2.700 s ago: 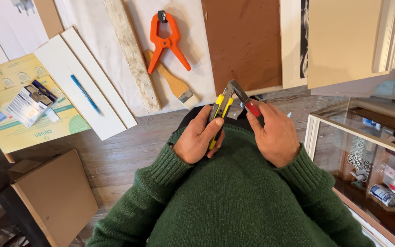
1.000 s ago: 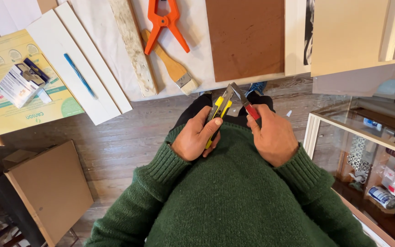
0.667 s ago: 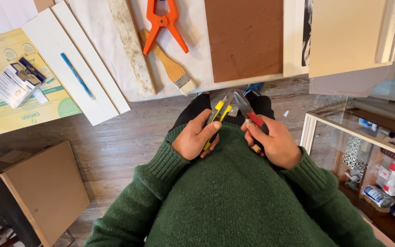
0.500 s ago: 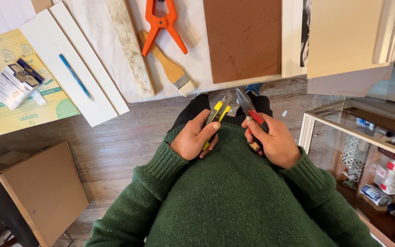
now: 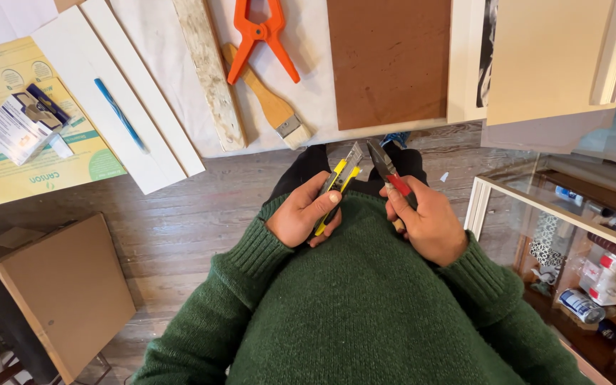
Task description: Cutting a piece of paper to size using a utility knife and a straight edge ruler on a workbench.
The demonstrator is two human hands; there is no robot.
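Observation:
My left hand [image 5: 301, 217] grips a yellow and grey utility knife [image 5: 339, 182], its tip pointing up and away from me. My right hand [image 5: 425, 221] holds red-handled pliers [image 5: 388, 170] with the jaws pointing up, a small gap away from the knife's tip. Both hands are held close against my green sweater [image 5: 365, 314], above a dark wooden floor. On the white work surface [image 5: 172, 78] beyond lie an orange spring clamp [image 5: 259, 32], a wooden-handled paintbrush [image 5: 269, 100] and a rough wooden strip [image 5: 209, 71].
A brown board [image 5: 389, 60] lies on the white surface. White slats with a blue pen [image 5: 119, 113] and a yellow sheet with a small box [image 5: 16, 128] sit at the left. A cardboard box [image 5: 65, 292] stands lower left, a glass cabinet [image 5: 579, 242] to the right.
The pliers and the knife tip were touching earlier; my right hand has drawn the pliers slightly to the right, so the two tools now stand apart.

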